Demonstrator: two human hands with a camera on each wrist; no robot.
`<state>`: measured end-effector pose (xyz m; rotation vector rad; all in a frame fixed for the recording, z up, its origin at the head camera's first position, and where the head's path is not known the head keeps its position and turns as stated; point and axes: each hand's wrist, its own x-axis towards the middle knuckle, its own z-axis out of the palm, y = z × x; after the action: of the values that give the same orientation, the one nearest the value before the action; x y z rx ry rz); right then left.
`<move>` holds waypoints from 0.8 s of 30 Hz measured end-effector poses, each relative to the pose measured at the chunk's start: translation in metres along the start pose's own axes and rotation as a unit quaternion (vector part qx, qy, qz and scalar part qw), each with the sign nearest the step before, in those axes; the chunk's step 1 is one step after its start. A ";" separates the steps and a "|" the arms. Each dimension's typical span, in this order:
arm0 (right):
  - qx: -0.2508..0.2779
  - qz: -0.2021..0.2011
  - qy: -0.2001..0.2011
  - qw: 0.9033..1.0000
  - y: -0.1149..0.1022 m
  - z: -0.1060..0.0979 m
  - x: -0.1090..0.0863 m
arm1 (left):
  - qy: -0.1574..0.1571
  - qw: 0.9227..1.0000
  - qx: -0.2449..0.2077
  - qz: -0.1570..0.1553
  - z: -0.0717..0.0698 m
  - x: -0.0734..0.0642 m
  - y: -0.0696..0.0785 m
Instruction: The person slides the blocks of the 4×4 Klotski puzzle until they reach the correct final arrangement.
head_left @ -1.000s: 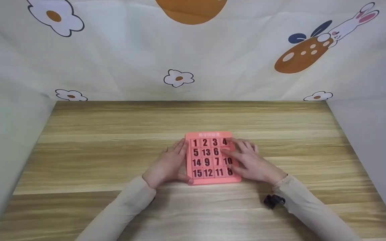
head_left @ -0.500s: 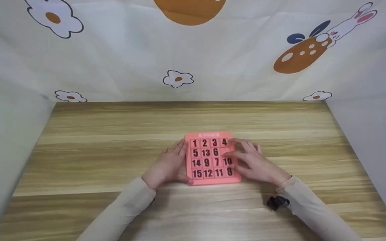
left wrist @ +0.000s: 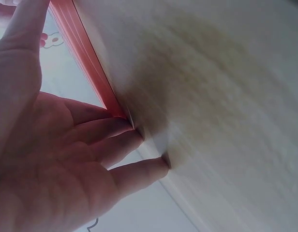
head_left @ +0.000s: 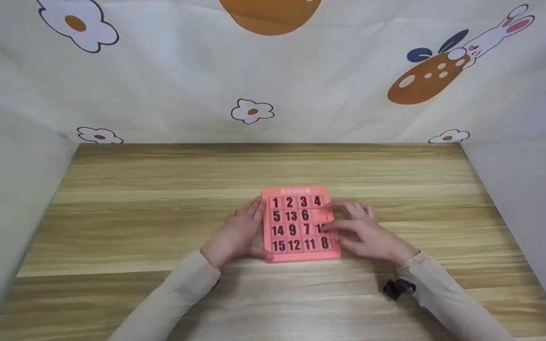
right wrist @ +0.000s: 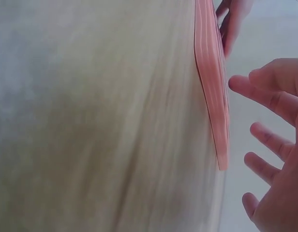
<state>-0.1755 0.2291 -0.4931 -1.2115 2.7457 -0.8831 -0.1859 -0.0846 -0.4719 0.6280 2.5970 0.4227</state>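
A pink sliding number puzzle [head_left: 296, 190] lies flat on the table, its black-numbered tiles in rows, with a vacant slot [head_left: 320, 216] at the right end of the second row. Against its left side rest the straight fingers of my left hand [head_left: 237, 235], the thumb at the near left corner. The left wrist view shows these fingertips [left wrist: 156, 169] along the puzzle's edge and the tabletop. My right hand [head_left: 372, 235] is over the right edge, fingers spread and slightly bent. One fingertip partly covers the 10 tile [head_left: 319, 228]; whether it presses is unclear.
The wood-grain table [head_left: 159, 175] runs back to a patterned cloth [head_left: 183, 94], with pale walls on both sides. A small black device [head_left: 398, 289] sits by the right sleeve.
My right hand has drawn back slightly to the right, uncovering the vacant slot. The fingertip once near the slot is now on the 10 tile. My left hand and the puzzle have stayed put.
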 end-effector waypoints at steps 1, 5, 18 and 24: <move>-0.001 0.000 -0.001 1.000 0.000 0.000 0.000 | 0.000 1.000 0.000 0.000 0.000 0.000 0.000; 0.001 -0.003 -0.004 1.000 0.000 0.000 0.000 | 0.000 1.000 -0.001 0.000 0.000 -0.001 0.001; 0.001 0.004 -0.017 1.000 0.001 -0.001 0.000 | 0.005 1.000 0.006 0.008 0.000 -0.002 0.001; -0.031 0.034 -0.013 0.999 -0.001 -0.003 0.003 | 0.008 1.000 0.014 0.008 0.000 -0.001 0.000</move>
<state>-0.1781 0.2278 -0.4898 -1.1212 2.7961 -0.7749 -0.1853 -0.0854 -0.4721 0.6590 2.6182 0.3985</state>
